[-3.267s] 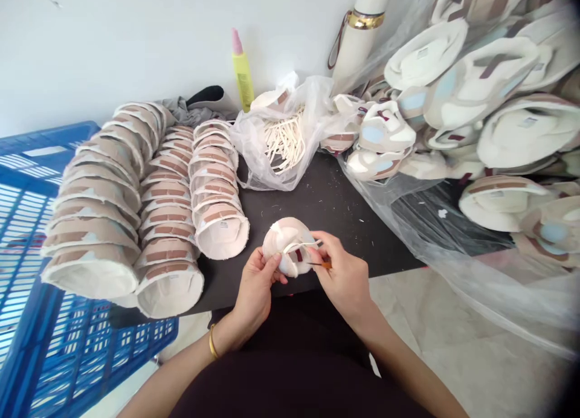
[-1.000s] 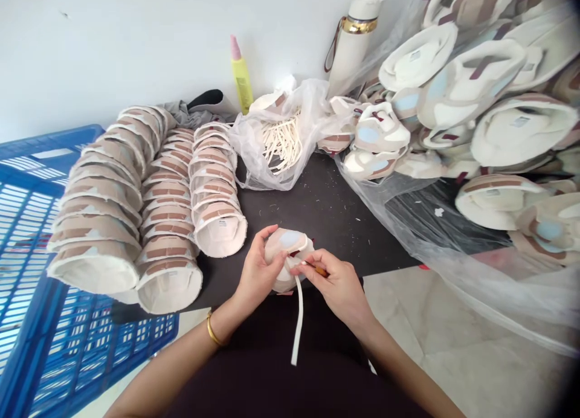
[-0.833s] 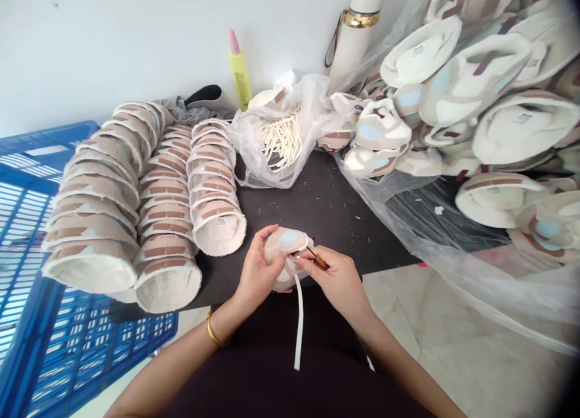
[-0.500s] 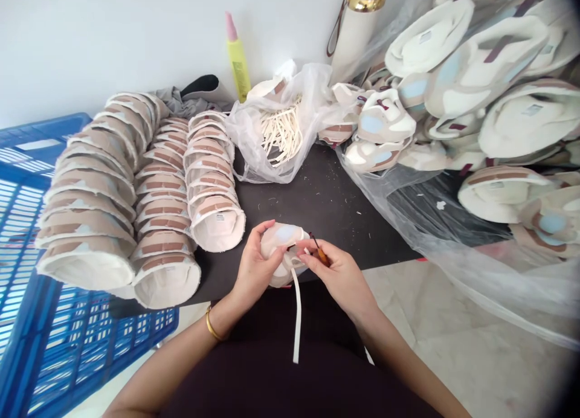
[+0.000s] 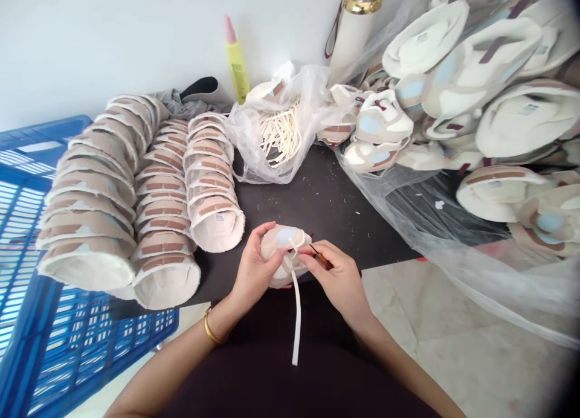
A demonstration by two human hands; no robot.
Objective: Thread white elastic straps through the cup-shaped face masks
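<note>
My left hand (image 5: 256, 267) grips a small beige and white shoe upper (image 5: 277, 240) with a light blue patch, its thumb pressed on the near side. From the upper a white lace (image 5: 296, 321) hangs down over my dark clothing. In the fingers of my right hand (image 5: 338, 273) is a hooked tool with an orange-brown handle (image 5: 324, 261) and a thin dark shaft, pointing toward the opening of the upper. A short loop of lace shows at the opening, between the hands. Exactly where the tool's tip lies is too small to tell.
Nested shoe uppers (image 5: 165, 249) stand in rows at left, beside a blue basket (image 5: 27, 321). Behind are a plastic bag (image 5: 294, 173) of laces (image 5: 281, 131), a yellow bottle (image 5: 238, 70) and a white flask (image 5: 351, 37). Many uppers (image 5: 480, 67) are heaped on plastic at right.
The tool's shaft has come out to the right of the upper's opening, and a loop of lace now shows there. My right hand has shifted slightly; my left still holds the upper.
</note>
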